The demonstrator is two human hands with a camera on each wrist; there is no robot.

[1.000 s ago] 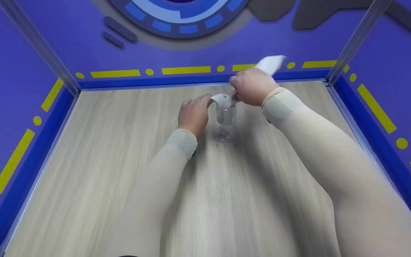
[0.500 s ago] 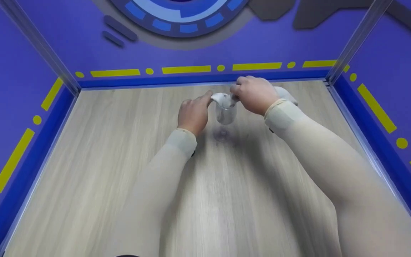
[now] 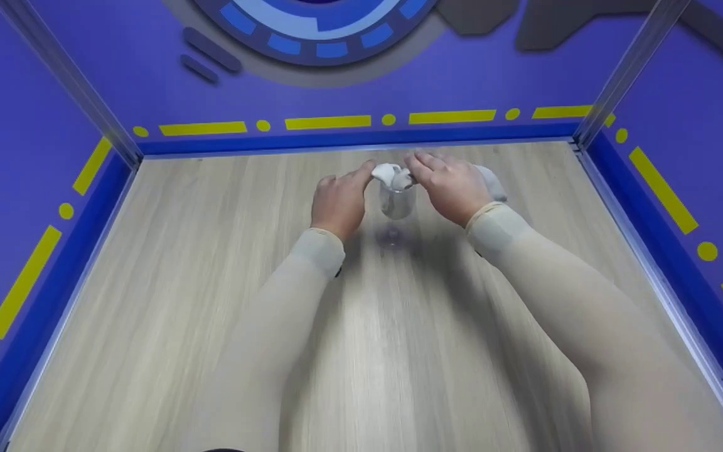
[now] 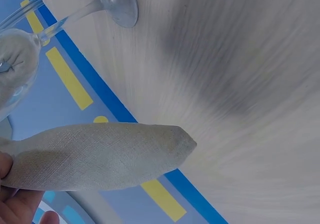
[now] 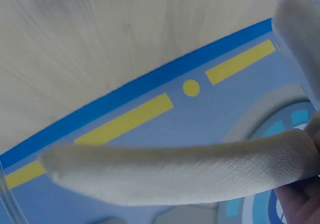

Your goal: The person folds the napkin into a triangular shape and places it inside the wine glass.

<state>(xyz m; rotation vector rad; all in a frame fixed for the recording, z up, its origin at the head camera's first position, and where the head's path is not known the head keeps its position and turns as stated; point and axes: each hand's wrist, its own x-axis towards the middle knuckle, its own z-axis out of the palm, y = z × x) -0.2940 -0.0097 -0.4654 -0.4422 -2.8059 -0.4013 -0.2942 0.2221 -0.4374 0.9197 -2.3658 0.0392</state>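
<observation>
A clear stemmed glass [image 3: 397,206] stands upright on the wooden table. White cloth napkin [image 3: 386,172] fills its bowl and spills over the rim on both sides. At the glass's left, my left hand [image 3: 338,202] pinches the napkin near the rim; a pointed flap of napkin [image 4: 105,156] extends past these fingers in the left wrist view. On the opposite side, my right hand [image 3: 452,188] pinches the napkin close to the rim. Its long rolled end [image 5: 175,176] reaches beyond the fingers in the right wrist view, and is mostly behind that hand in the head view.
The light wooden table [image 3: 211,282] is bordered by a blue back wall [image 3: 336,94] with yellow markings and blue side walls. Metal rails [image 3: 625,69] run along the corners. The glass is toward the back of the table.
The right end of the napkin has swung down from above my right hand to behind it. My right hand has lowered slightly and its fingers have straightened somewhat. My left hand stays nearly still.
</observation>
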